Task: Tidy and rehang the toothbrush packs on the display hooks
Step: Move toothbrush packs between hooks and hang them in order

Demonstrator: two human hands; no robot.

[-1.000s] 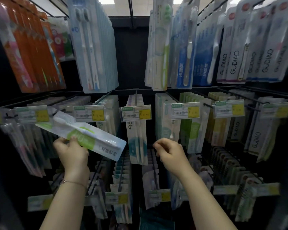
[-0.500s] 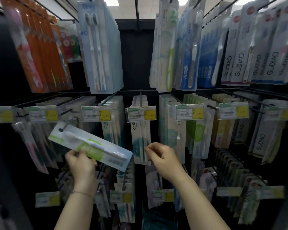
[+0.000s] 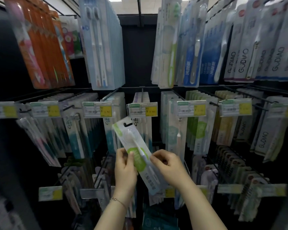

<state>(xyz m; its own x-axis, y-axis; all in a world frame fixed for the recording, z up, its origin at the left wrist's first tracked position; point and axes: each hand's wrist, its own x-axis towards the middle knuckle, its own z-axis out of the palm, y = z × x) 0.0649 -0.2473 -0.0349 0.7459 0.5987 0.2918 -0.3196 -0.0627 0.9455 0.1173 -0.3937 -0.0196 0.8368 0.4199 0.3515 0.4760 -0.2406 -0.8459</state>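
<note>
1. One loose toothbrush pack [image 3: 136, 153], green and white, sits tilted before the centre of the display rack's [image 3: 138, 55] middle row, hang hole up-left.
2. The left hand [image 3: 125, 171] grips its left edge, thumb on the front. The right hand [image 3: 168, 165] pinches its right edge.
3. Hanging packs [image 3: 175, 127] crowd behind it, with a price tag [image 3: 143, 109] just above.

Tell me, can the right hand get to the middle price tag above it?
Probably yes. The right hand is below the price tag with open space between, but it pinches the green pack alongside the left hand, so it is busy.
</note>
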